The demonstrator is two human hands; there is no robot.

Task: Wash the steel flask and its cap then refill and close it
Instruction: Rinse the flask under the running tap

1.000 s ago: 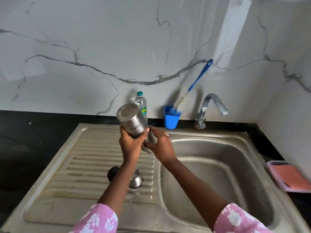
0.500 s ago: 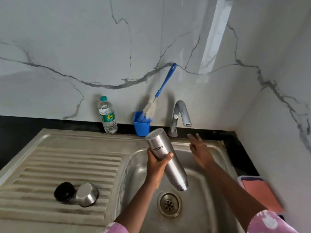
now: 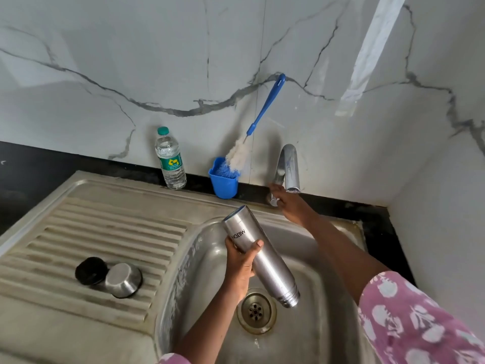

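Flask (image 3: pixel 262 261) and sink tell most of the story here: the left hand (image 3: pixel 240 264) is wrapped round the upper body of the steel bottle. It holds it tilted with base up and open mouth down, just above the drain (image 3: pixel 256 310) inside the basin (image 3: pixel 328 292). That pose probably lets any leftover liquid run straight out. The right hand (image 3: pixel 290 206) stretches to the foot of the tap (image 3: pixel 288 166), likely going for the lever. Its fingertips are against the fitting, but I cannot tell whether they grip it, and no stream shows at the spout. The steel cap (image 3: pixel 123 279) and a black stopper (image 3: pixel 90 270) lie touching on the ribbed drainboard (image 3: pixel 91 227), well apart from the flask, parked where drips can run off. A long brush (image 3: pixel 265 106) leans in a blue holder (image 3: pixel 224 183) beside a water bottle (image 3: pixel 170 161), near enough for scrubbing and refilling.
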